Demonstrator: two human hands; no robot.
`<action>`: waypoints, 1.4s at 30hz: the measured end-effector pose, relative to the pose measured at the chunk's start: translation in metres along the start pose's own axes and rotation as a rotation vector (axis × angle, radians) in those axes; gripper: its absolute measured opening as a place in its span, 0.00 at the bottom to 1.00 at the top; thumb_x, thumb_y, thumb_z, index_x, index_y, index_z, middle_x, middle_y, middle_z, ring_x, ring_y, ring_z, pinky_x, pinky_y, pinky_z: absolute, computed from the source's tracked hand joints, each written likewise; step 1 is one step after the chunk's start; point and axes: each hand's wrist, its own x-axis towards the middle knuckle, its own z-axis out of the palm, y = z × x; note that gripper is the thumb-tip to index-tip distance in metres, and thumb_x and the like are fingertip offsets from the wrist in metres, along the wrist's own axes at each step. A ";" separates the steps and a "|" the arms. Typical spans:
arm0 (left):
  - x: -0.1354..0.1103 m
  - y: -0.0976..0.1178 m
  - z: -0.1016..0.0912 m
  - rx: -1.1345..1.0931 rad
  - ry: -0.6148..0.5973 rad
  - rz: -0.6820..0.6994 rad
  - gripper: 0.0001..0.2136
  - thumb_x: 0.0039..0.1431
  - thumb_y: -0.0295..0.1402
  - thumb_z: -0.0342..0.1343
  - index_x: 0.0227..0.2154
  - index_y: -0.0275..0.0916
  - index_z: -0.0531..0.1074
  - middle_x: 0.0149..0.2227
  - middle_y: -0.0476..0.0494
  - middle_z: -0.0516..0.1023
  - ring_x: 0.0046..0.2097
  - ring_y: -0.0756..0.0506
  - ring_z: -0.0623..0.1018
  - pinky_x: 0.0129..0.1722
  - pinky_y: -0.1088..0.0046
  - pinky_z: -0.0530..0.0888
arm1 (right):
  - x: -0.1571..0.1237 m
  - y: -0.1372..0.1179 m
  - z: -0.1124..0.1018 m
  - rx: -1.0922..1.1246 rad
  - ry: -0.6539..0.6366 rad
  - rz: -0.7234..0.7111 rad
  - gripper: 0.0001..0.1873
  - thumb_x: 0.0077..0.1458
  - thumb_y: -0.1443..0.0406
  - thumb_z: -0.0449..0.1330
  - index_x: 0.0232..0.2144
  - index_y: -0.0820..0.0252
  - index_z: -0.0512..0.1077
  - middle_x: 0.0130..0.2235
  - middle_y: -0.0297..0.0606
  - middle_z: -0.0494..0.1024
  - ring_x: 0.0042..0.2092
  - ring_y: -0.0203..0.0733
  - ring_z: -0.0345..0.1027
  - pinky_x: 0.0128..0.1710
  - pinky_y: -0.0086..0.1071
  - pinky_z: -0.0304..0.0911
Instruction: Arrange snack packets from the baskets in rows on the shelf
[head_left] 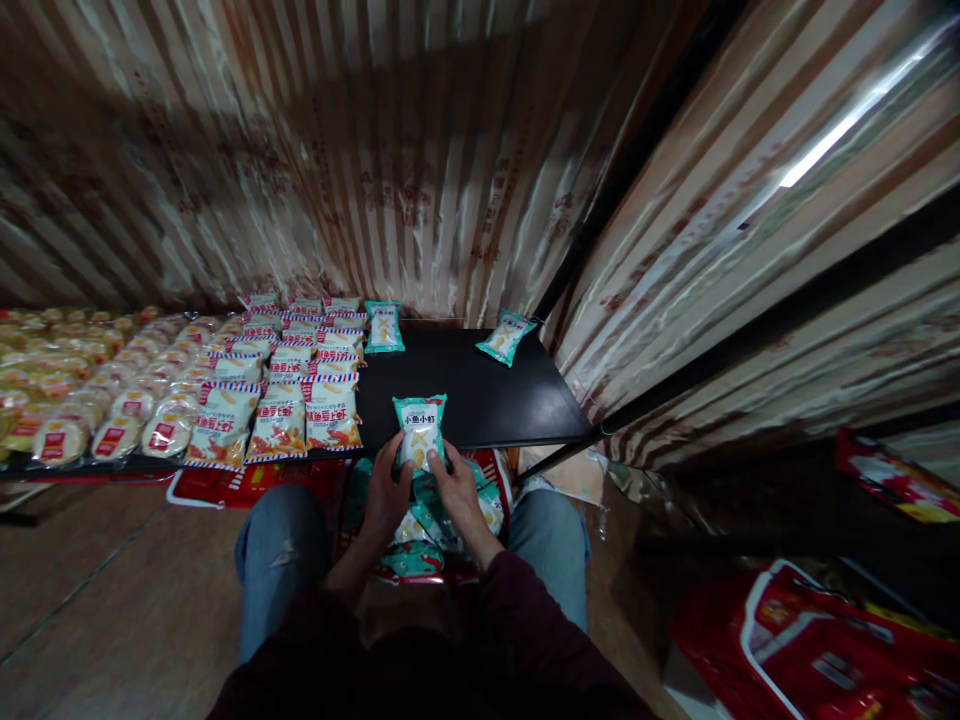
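Note:
Between both hands I hold a teal-and-white snack bag (421, 425), upright with its printed front towards me, near the shelf's front edge. My left hand (388, 492) grips its left side and my right hand (459, 492) its right side, thumbs on the front. Below my hands, between my knees, an open red bag (501, 470) holds several more teal snack bags (412, 558). On the black shelf (465, 385), one teal snack bag (385, 327) lies at the back beside the rows, and another teal snack bag (507, 337) lies tilted near the back right corner.
Rows of white snack bags with red print (279, 418) and round wrapped packs (120, 420) cover the shelf's left part. Striped sheeting (420, 170) hangs behind. A black pole (720, 330) slants along the right. Red bags (810, 640) sit at the lower right.

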 end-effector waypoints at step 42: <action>0.120 -0.027 0.027 0.238 0.150 0.097 0.26 0.57 0.28 0.45 0.60 0.34 0.55 0.63 0.32 0.56 0.64 0.38 0.56 0.61 0.52 0.55 | 0.143 -0.009 0.062 -0.161 0.059 -0.149 0.21 0.54 0.57 0.52 0.48 0.58 0.70 0.43 0.41 0.78 0.42 0.44 0.72 0.44 0.36 0.66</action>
